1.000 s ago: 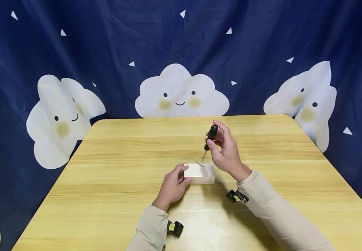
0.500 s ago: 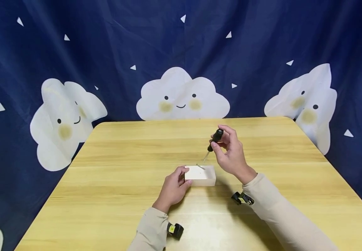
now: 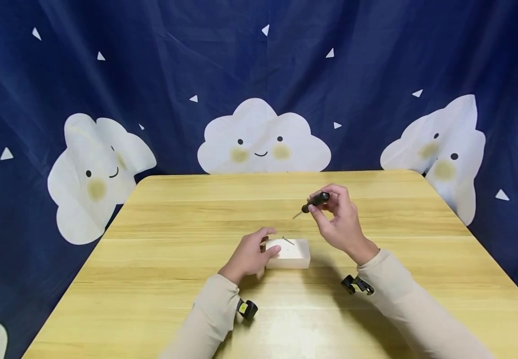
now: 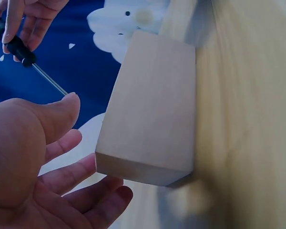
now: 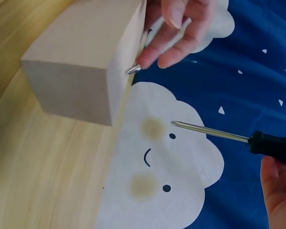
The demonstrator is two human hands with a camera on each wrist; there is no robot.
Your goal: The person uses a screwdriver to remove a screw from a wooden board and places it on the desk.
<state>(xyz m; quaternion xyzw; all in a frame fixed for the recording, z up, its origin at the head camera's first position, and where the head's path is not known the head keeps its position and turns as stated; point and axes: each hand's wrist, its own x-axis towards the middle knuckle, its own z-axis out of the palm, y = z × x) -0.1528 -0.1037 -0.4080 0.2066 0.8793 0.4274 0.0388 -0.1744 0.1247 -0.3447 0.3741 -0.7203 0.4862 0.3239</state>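
Observation:
A pale wooden block lies on the table, and a small metal screw is on its top face. Whether the screw lies loose or is stuck in the wood, I cannot tell; its head shows in the right wrist view. My left hand is at the block's left end with fingers loosely spread and the thumb over the top; its fingertips are near or lightly touching the block. My right hand grips the black handle of a screwdriver, its shaft tilted down-left, the tip apart from block and screw.
The wood-grain table spreads out around the block. Behind it hangs a dark blue curtain with white clouds. Small black wrist cameras are strapped to both sleeves.
My right hand has drawn the screwdriver up and right from the screw, tipping it flatter. My left hand has loosened from the block's end, its thumb now above the top face.

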